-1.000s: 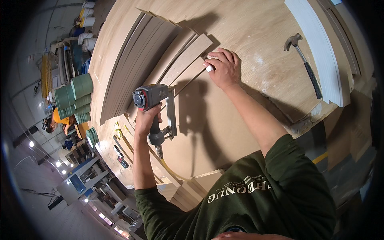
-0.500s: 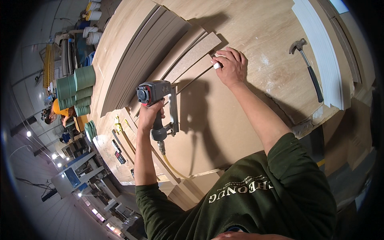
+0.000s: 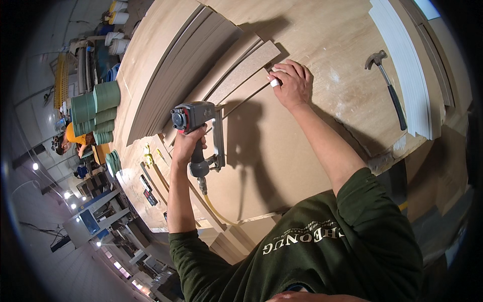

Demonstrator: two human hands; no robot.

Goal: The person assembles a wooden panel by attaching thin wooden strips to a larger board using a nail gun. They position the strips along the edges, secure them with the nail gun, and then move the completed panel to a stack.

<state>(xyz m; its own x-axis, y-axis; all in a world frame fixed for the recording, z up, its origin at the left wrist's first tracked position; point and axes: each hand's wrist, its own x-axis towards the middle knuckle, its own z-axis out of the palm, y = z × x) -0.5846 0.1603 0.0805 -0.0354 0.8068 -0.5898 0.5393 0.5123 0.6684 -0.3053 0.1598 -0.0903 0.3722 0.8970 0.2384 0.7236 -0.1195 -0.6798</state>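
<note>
My left hand [image 3: 187, 144] is wrapped around the handle of a black and grey pneumatic nail gun [image 3: 193, 118]. A yellow air hose [image 3: 214, 206] runs from its base. The gun's nose is hidden, pointing down by a row of narrow boards. My right hand [image 3: 292, 85], with white tape around one digit, has its fingers bent over the far end of a narrow board strip [image 3: 246, 89]. This strip lies along the edge of a large brown fibreboard panel [image 3: 287, 151]. Beside it lies another narrow board [image 3: 246, 68].
A stack of long grey-brown boards [image 3: 196, 55] lies left of the work. At right are a claw hammer [image 3: 387, 83] and white strips [image 3: 407, 65]. Green rolls [image 3: 106, 95] stand at the left edge of the wooden table [image 3: 322, 30]. Farther left, a person in orange [image 3: 73, 136] bends over.
Both hands and the nail gun stay almost in place. The whole view has shifted very slightly.
</note>
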